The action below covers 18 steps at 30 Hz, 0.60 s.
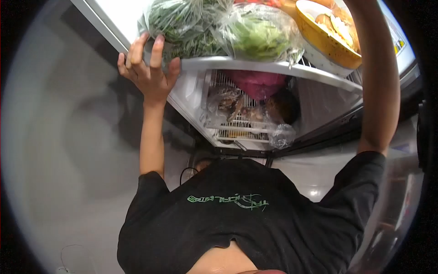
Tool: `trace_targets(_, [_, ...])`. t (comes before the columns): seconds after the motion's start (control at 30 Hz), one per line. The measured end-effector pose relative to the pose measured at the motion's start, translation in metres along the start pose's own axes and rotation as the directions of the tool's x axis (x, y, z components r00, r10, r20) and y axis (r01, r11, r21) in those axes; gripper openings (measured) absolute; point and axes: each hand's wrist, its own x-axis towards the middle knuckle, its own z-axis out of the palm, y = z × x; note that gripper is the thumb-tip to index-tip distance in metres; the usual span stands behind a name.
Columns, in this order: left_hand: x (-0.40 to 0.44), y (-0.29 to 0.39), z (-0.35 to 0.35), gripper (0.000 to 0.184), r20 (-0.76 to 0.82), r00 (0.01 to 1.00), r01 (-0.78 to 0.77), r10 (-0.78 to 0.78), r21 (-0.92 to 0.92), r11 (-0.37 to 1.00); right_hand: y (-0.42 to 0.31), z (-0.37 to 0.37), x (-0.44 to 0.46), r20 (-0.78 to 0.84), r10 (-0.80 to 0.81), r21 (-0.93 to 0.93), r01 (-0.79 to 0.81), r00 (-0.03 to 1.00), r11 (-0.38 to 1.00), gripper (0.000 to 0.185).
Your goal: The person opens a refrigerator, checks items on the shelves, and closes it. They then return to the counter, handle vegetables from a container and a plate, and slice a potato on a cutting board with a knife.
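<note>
My left hand (148, 71) has its fingers spread at the left front edge of an open fridge, fingertips beside a clear plastic bag of dark leafy greens (182, 23). It grips nothing that I can see. To the right on the same shelf lies another clear bag of lighter green leaves (258, 36). A yellow-sided dish (328, 43) holding pale and brown pieces stands farther right, close to my right forearm. That arm reaches up past the top of the view, so my right hand is hidden from sight.
Below the shelf's white front edge (273, 65), a lower compartment holds a pink bag (258, 82) and clear bags with brownish contents (232, 105) on a wire rack. A crumpled clear bag (282, 136) hangs at its front. The fridge door (388, 210) stands open on the right.
</note>
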Motion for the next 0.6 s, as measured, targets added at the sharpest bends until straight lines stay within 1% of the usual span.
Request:
trace_targets(0.03, [-0.001,-0.002,0.002,0.043,-0.019,1.000,-0.014,0.014,-0.007,1.000,-0.014,-0.002,-0.029,-0.056,-0.032,-0.010,0.032,0.998,0.999,0.065])
trace_targets(0.1, [0.000,0.001,0.001,0.043,-0.031,0.999,-0.014,0.014,-0.008,1.000,-0.017,-0.013,-0.047,-0.038,-0.012,0.252,0.021,0.999,0.967,0.056])
trace_targets(0.13, [0.001,0.001,0.001,0.043,-0.024,1.000,-0.011,0.010,-0.021,1.000,-0.014,0.000,-0.060,-0.028,-0.001,0.253,0.008,1.000,0.968,0.056])
trace_targets(0.17, [0.001,0.001,0.002,0.043,-0.032,0.999,-0.018,0.017,-0.028,0.999,-0.010,0.023,-0.077,-0.360,-0.002,0.333,0.131,0.933,0.934,0.054])
trace_targets(0.2, [0.000,0.001,0.001,0.043,-0.038,0.999,-0.023,0.022,-0.036,0.999,-0.010,0.036,-0.090,-0.647,0.033,0.363,0.270,0.762,0.892,0.053])
trace_targets(0.23, [-0.001,-0.001,0.000,0.044,-0.027,0.999,-0.030,0.029,-0.057,0.998,-0.029,0.019,-0.116,-0.535,0.083,0.533,0.260,0.841,0.805,0.055])
trace_targets(0.27, [-0.006,0.001,-0.002,0.044,-0.013,1.000,-0.019,0.019,-0.066,0.998,-0.018,0.030,-0.129,-0.519,0.089,0.541,0.246,0.850,0.804,0.055])
trace_targets(0.3, [-0.011,0.002,-0.005,0.046,-0.022,1.000,-0.015,0.012,-0.139,0.990,0.001,0.051,-0.149,-0.685,0.163,0.303,0.074,0.710,0.950,0.037])
trace_targets(0.33, [-0.016,0.004,-0.006,0.047,-0.035,0.999,-0.014,0.007,-0.212,0.977,0.009,0.071,-0.163,-0.833,0.151,0.075,-0.162,0.532,0.984,0.023])
trace_targets(0.37, [-0.027,0.011,-0.016,0.052,0.000,1.000,0.021,-0.021,-0.245,0.969,-0.005,0.088,-0.171,-0.873,0.223,0.206,-0.088,0.434,0.975,0.017])
trace_targets(0.4, [-0.043,0.017,-0.023,0.051,-0.020,0.999,0.024,-0.031,-0.285,0.958,-0.021,0.102,-0.181,-0.894,0.304,0.321,-0.003,0.329,0.947,0.013])
trace_targets(0.43, [-0.056,0.026,-0.039,0.051,0.059,0.998,0.009,0.008,-0.288,0.958,-0.025,0.116,-0.194,-0.874,0.270,0.306,0.024,0.404,0.952,0.007])
trace_targets(0.47, [-0.070,0.034,-0.057,0.051,0.138,0.989,-0.006,0.049,-0.295,0.956,-0.029,0.130,-0.208,-0.847,0.236,0.294,0.050,0.477,0.955,0.006])
trace_targets(0.53, [-0.111,0.058,-0.074,0.047,0.251,0.968,0.102,0.012,-0.438,0.893,-0.046,0.157,-0.234,-0.678,0.464,0.463,-0.159,0.570,0.872,0.009])
trace_targets(0.6, [-0.159,0.084,-0.088,0.037,0.421,0.907,0.257,-0.012,-0.530,0.808,-0.057,0.187,-0.262,-0.517,0.591,0.503,-0.339,0.620,0.795,0.016])
